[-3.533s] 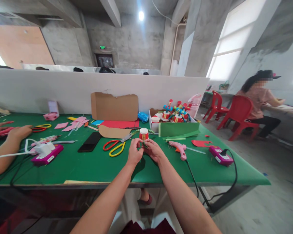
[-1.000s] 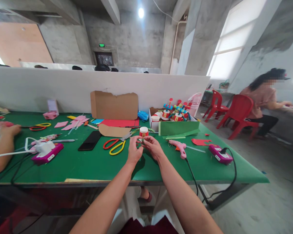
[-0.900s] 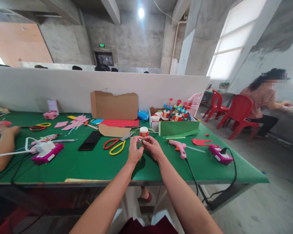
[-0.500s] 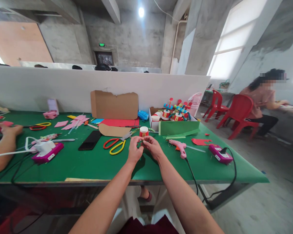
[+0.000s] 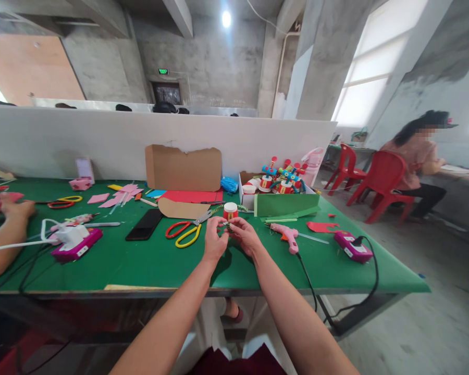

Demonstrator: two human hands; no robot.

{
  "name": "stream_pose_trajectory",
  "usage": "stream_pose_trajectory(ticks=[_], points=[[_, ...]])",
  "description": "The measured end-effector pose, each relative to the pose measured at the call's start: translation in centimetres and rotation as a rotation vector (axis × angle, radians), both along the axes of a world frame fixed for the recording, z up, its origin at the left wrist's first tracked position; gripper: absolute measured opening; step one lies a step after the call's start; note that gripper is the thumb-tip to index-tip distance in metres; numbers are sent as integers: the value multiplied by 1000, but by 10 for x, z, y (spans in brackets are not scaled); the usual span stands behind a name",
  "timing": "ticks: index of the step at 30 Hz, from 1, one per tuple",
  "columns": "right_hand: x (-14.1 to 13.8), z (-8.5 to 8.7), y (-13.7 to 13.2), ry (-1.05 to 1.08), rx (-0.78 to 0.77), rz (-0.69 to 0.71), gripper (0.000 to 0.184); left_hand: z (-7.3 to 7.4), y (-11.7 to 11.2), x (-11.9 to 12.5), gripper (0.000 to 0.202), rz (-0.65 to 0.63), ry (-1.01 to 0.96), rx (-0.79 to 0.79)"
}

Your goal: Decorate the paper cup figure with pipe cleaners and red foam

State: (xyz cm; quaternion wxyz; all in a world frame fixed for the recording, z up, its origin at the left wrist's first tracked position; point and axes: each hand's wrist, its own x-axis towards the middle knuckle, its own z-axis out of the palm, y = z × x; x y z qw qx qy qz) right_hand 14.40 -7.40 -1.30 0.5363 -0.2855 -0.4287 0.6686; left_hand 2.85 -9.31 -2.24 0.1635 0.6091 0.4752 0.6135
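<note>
Green table [image 5: 172, 271]: near edge crossed by both forearms [image 5: 177, 310]; far side bounded by a white partition [image 5: 113, 135]. Central room flanked by scissors [image 5: 196, 225] at left and a pink glue gun [image 5: 287, 234] at right, with a red-and-white cup [image 5: 230, 210] set just beyond. One small green piece [image 5: 227, 226] pinched in narrowed fingertips of left hand [image 5: 214, 238] and right hand [image 5: 245, 236], wrists angled inward.
</note>
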Motion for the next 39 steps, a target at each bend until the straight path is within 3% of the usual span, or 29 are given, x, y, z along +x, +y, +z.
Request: stream_pose_trajectory(ticks=[39], points=[[2,-1,2,15,-23,1,35,0,0,-1,26,-39,13,39]])
